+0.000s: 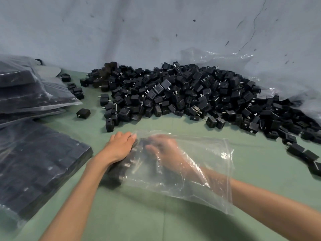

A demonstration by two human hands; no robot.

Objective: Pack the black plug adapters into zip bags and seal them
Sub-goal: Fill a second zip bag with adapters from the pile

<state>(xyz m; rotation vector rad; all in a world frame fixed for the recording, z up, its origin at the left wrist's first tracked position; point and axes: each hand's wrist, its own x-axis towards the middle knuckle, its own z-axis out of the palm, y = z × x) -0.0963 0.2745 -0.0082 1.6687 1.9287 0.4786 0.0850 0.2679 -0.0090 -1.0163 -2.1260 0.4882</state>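
Observation:
A clear zip bag [199,174] lies on the green table, its mouth toward the right. My right hand [163,148] is pushed deep inside it, fingers extended toward a row of black plug adapters [125,166] at the bag's left end; motion blur hides the fingers. My left hand [119,146] rests flat on the outside of the bag, pressing against that row. A large heap of loose black adapters [182,94] covers the table behind the bag.
Filled zip bags lie at the left: one near me [40,162] and a stack behind it [26,89]. Stray adapters [305,155] trail along the right edge. A big crumpled plastic sheet [260,70] sits behind the heap against the grey wall.

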